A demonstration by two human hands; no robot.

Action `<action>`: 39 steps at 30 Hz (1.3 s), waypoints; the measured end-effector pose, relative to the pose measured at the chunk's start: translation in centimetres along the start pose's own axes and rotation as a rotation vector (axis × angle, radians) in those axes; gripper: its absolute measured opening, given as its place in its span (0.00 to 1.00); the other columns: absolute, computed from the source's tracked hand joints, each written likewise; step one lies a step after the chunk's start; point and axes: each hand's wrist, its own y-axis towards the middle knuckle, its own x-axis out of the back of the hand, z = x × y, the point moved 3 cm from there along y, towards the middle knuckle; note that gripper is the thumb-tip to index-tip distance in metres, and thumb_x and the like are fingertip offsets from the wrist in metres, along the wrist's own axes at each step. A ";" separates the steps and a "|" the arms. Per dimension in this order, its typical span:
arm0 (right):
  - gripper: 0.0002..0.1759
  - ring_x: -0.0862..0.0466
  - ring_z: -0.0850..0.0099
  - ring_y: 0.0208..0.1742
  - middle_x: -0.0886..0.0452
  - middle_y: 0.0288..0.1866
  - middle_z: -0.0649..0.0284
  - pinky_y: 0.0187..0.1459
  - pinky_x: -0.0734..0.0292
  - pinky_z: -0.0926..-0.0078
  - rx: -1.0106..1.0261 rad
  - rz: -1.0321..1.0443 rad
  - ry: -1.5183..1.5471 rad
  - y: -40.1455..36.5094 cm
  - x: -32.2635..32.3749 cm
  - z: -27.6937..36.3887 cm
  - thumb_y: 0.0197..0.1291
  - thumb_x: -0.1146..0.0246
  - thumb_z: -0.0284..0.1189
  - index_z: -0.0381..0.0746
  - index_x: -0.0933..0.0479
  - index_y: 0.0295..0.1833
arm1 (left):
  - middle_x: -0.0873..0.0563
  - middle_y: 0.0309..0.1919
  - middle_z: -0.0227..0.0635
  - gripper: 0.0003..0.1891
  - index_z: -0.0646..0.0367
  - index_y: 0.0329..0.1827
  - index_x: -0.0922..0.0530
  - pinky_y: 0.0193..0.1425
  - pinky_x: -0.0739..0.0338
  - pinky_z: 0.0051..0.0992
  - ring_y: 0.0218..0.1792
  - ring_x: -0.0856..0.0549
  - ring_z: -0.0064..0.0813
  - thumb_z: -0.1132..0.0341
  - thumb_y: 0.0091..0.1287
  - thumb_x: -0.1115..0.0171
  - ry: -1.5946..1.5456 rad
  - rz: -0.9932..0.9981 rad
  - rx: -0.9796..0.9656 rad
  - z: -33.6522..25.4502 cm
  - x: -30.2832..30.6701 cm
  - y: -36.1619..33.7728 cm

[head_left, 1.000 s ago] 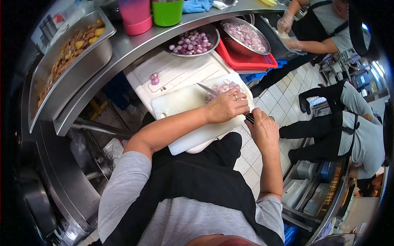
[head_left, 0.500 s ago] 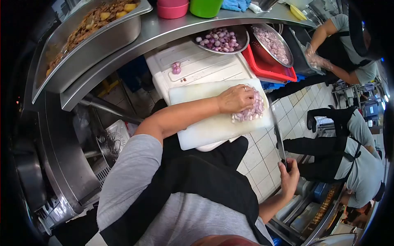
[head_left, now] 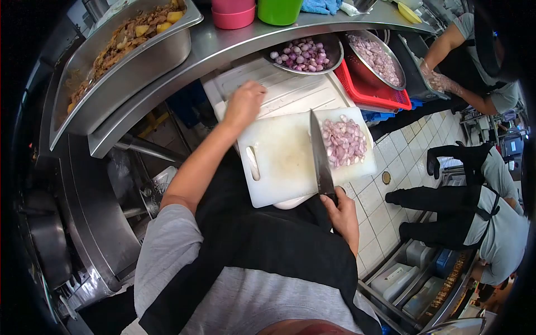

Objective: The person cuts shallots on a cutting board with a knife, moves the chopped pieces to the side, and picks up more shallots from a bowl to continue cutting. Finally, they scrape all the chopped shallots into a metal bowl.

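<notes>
My right hand (head_left: 341, 215) grips the dark handle of a large kitchen knife (head_left: 319, 148). Its blade lies over the white cutting board (head_left: 279, 159), just left of a pile of sliced shallots (head_left: 345, 142). My left hand (head_left: 245, 104) is over the white surface (head_left: 285, 92) beyond the board's far left corner. Its fingers are curled and slightly blurred, and they cover the spot where a shallot lay; whatever is in them is hidden.
A metal bowl of peeled shallots (head_left: 307, 54) and a colander of sliced shallots (head_left: 374, 56) stand at the back, near a red basket (head_left: 363, 92). A deep steel pan of food (head_left: 145, 72) rests on the steel counter (head_left: 223, 42). Co-workers (head_left: 474, 72) stand at right.
My left hand has left the sliced shallots and moved left to the shallot beyond the board. My right hand has brought the knife from beside the board to over it.
</notes>
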 end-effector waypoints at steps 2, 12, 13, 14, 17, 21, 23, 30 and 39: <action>0.16 0.18 0.45 0.29 0.22 0.25 0.43 0.33 0.26 0.55 0.061 0.020 -0.263 0.4 -0.5 2.3 0.63 0.35 0.32 0.29 0.27 0.45 | 0.14 0.39 0.45 0.08 0.61 0.39 0.14 0.51 0.20 0.37 0.42 0.14 0.46 0.71 0.61 0.38 0.066 0.069 0.088 2.0 1.3 1.2; 0.15 0.21 0.37 0.36 0.22 0.28 0.38 0.35 0.29 0.47 0.060 -0.031 -0.378 0.6 -2.1 3.2 0.63 0.35 0.31 0.31 0.30 0.42 | 0.12 0.34 0.43 0.10 0.63 0.37 0.15 0.45 0.20 0.34 0.36 0.12 0.38 0.66 0.58 0.35 0.217 0.405 0.306 4.9 0.3 4.2; 0.15 0.21 0.37 0.36 0.22 0.28 0.38 0.34 0.29 0.47 0.058 -0.027 -0.387 0.6 -2.1 3.2 0.64 0.36 0.31 0.31 0.30 0.43 | 0.12 0.34 0.43 0.10 0.63 0.37 0.15 0.45 0.20 0.34 0.36 0.12 0.38 0.66 0.58 0.35 0.218 0.410 0.305 4.3 0.7 4.3; 0.15 0.21 0.38 0.35 0.22 0.28 0.38 0.34 0.29 0.47 0.058 -0.023 -0.397 0.6 -2.2 3.2 0.64 0.36 0.31 0.31 0.30 0.43 | 0.13 0.32 0.40 0.09 0.63 0.36 0.16 0.42 0.20 0.32 0.33 0.12 0.34 0.67 0.58 0.34 0.067 0.389 0.414 3.8 1.3 4.4; 0.14 0.21 0.38 0.35 0.22 0.27 0.38 0.34 0.28 0.47 0.054 -0.025 -0.391 0.7 -2.2 3.1 0.64 0.36 0.31 0.31 0.30 0.43 | 0.13 0.31 0.38 0.07 0.62 0.36 0.16 0.41 0.20 0.29 0.32 0.13 0.30 0.68 0.57 0.35 -0.193 0.362 0.516 3.0 2.2 4.1; 0.14 0.20 0.38 0.34 0.22 0.27 0.38 0.34 0.28 0.47 0.051 -0.022 -0.379 0.8 -2.2 3.2 0.64 0.36 0.31 0.31 0.30 0.43 | 0.12 0.34 0.39 0.08 0.61 0.40 0.15 0.43 0.20 0.30 0.34 0.13 0.33 0.70 0.58 0.36 -0.120 0.532 0.219 2.2 2.1 2.6; 0.15 0.20 0.38 0.34 0.22 0.27 0.38 0.34 0.28 0.47 0.055 -0.028 -0.384 0.8 -2.2 3.2 0.64 0.36 0.31 0.31 0.30 0.43 | 0.12 0.35 0.41 0.10 0.61 0.42 0.15 0.44 0.20 0.31 0.35 0.13 0.36 0.72 0.59 0.37 -0.049 0.490 0.059 2.8 2.2 1.8; 0.14 0.18 0.43 0.32 0.19 0.29 0.41 0.33 0.25 0.48 0.047 -0.017 -0.436 0.8 -2.2 3.0 0.64 0.37 0.31 0.32 0.31 0.42 | 0.12 0.37 0.38 0.11 0.61 0.46 0.16 0.45 0.21 0.28 0.36 0.14 0.30 0.75 0.60 0.37 -0.086 0.214 0.214 3.2 4.1 -0.6; 0.14 0.18 0.43 0.31 0.20 0.27 0.42 0.32 0.25 0.49 0.086 -0.033 -0.441 0.7 -2.3 3.1 0.64 0.37 0.30 0.32 0.32 0.41 | 0.16 0.29 0.27 0.09 0.63 0.43 0.17 0.44 0.22 0.20 0.33 0.16 0.19 0.79 0.60 0.39 -0.291 0.200 0.337 4.9 3.1 -1.2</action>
